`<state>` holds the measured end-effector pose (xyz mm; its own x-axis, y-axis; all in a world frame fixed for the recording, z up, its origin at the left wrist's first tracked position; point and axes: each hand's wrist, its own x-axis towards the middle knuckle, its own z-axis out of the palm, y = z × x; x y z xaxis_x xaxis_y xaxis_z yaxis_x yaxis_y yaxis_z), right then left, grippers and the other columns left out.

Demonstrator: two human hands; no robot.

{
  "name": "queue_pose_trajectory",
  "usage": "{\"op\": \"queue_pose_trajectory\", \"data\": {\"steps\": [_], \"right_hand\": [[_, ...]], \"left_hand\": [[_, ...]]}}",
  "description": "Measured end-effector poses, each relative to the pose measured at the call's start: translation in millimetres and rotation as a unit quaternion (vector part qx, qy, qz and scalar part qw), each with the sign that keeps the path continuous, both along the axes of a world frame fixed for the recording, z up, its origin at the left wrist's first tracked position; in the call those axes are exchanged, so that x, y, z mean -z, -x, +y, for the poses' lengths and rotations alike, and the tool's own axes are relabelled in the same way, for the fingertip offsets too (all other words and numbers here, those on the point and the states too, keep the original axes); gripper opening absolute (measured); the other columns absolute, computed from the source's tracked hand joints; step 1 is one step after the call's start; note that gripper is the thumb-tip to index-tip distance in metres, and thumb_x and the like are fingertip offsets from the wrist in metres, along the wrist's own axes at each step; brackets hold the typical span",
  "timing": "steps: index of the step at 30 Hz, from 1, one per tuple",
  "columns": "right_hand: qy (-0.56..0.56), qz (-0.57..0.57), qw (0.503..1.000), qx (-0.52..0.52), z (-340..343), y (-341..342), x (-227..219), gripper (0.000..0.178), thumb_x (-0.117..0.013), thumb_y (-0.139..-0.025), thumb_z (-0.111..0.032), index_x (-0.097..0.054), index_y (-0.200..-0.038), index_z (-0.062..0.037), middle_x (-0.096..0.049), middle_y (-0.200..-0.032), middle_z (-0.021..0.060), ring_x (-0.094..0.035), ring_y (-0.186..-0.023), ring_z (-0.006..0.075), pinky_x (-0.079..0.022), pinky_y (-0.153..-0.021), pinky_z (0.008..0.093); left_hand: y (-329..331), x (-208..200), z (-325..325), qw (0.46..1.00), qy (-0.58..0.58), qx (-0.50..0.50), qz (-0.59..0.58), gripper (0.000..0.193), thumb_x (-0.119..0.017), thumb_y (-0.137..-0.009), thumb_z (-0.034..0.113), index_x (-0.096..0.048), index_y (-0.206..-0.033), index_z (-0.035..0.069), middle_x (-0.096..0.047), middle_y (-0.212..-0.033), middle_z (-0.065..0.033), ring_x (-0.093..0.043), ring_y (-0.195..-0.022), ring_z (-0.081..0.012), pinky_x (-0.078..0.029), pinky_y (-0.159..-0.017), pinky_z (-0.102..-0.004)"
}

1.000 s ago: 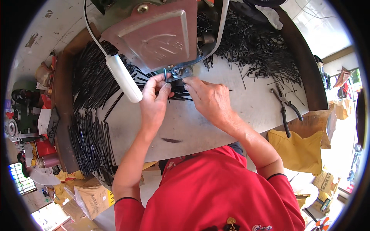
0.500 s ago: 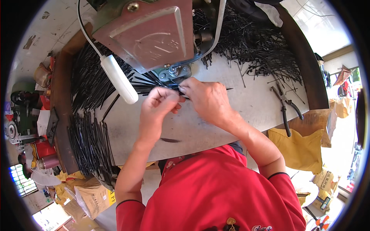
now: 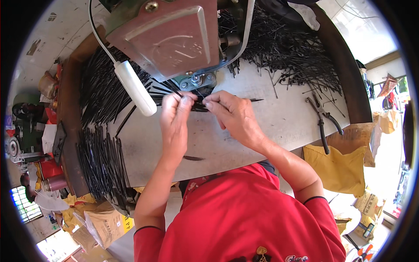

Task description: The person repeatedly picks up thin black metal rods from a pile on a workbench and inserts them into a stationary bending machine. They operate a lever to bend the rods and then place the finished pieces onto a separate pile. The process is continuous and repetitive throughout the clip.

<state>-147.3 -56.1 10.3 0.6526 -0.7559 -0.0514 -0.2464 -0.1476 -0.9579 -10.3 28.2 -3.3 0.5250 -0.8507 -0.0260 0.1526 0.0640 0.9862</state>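
Below the machine's bolted metal foot [image 3: 196,81], my two hands work close together with a small gap between the fingertips. My left hand [image 3: 175,118] is closed in a pinch, thumb against forefinger, at the end of a thin black strip [image 3: 171,88]. Opposite it, my right hand [image 3: 233,114] also pinches, apparently on a thin black piece mostly hidden by the fingers. Several black strips [image 3: 158,99] lie under and behind the left fingers. One dark pointed tip [image 3: 257,100] sticks out past the right hand.
The machine head [image 3: 170,41] and a white tube lamp [image 3: 135,89] hang over the metal table [image 3: 244,153]. Black strips are heaped at left [image 3: 102,161] and far right [image 3: 292,48]. Pliers [image 3: 322,118] lie near the right edge, by a yellow bag [image 3: 340,168].
My left hand has turned more upright, its thumb and forefinger now pinched near the foot. My right hand has shifted slightly down, and the gap between the hands is wider.
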Motion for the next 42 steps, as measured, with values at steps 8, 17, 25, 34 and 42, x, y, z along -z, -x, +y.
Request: {"op": "queue_pose_trajectory", "data": {"steps": [8,17,25,34,42], "right_hand": [[0.319,0.086,0.941,0.066,-12,-19,20,0.017,-0.059,-0.089,-0.019,-0.063,-0.101,-0.0084,-0.062,-0.064,0.0138,-0.062,-0.058,0.0306,-0.048,-0.053,0.0390],[0.344,0.123,0.929,0.058,-9,-18,15,0.018,-0.057,-0.089,-0.020,-0.062,-0.105,-0.0117,-0.062,-0.062,0.0117,-0.062,-0.055,0.0298,-0.048,-0.050,0.0390],[0.347,0.115,0.929,0.055,-8,-19,15,0.018,-0.057,-0.090,-0.019,-0.062,-0.105,-0.0111,-0.063,-0.063,0.0119,-0.062,-0.054,0.0294,-0.048,-0.050,0.0385],[0.365,0.087,0.925,0.055,-8,-19,18,0.016,-0.058,-0.086,-0.013,-0.058,-0.101,-0.0066,-0.065,-0.067,0.0105,-0.062,-0.052,0.0294,-0.047,-0.045,0.0396],[0.380,0.069,0.920,0.060,-7,-18,20,0.017,-0.058,-0.086,-0.012,-0.057,-0.103,-0.0063,-0.064,-0.066,0.0099,-0.062,-0.052,0.0281,-0.046,-0.044,0.0383]], "left_hand": [[-13,3,-26,0.995,-0.030,-0.048,0.080,0.028,-0.060,-0.090,0.007,-0.056,-0.117,0.002,-0.063,-0.085,-0.0021,-0.051,-0.068,-0.0056,-0.041,-0.059,-0.0184],[-13,1,-23,0.988,-0.038,-0.037,0.142,0.023,-0.062,-0.088,0.006,-0.062,-0.111,0.004,-0.064,-0.084,-0.0006,-0.050,-0.067,-0.0030,-0.039,-0.056,-0.0147],[-17,-2,-23,0.983,-0.036,-0.017,0.181,0.024,-0.062,-0.088,0.006,-0.062,-0.112,0.001,-0.064,-0.084,-0.0015,-0.050,-0.066,-0.0029,-0.038,-0.055,-0.0138],[-14,0,-21,0.986,-0.033,-0.022,0.162,0.027,-0.062,-0.089,0.008,-0.062,-0.114,0.000,-0.063,-0.084,-0.0016,-0.049,-0.065,-0.0020,-0.037,-0.054,-0.0136],[-11,1,-21,0.986,-0.029,-0.034,0.158,0.028,-0.062,-0.089,0.009,-0.062,-0.116,0.001,-0.063,-0.084,-0.0009,-0.049,-0.065,-0.0019,-0.038,-0.055,-0.0134]]}}
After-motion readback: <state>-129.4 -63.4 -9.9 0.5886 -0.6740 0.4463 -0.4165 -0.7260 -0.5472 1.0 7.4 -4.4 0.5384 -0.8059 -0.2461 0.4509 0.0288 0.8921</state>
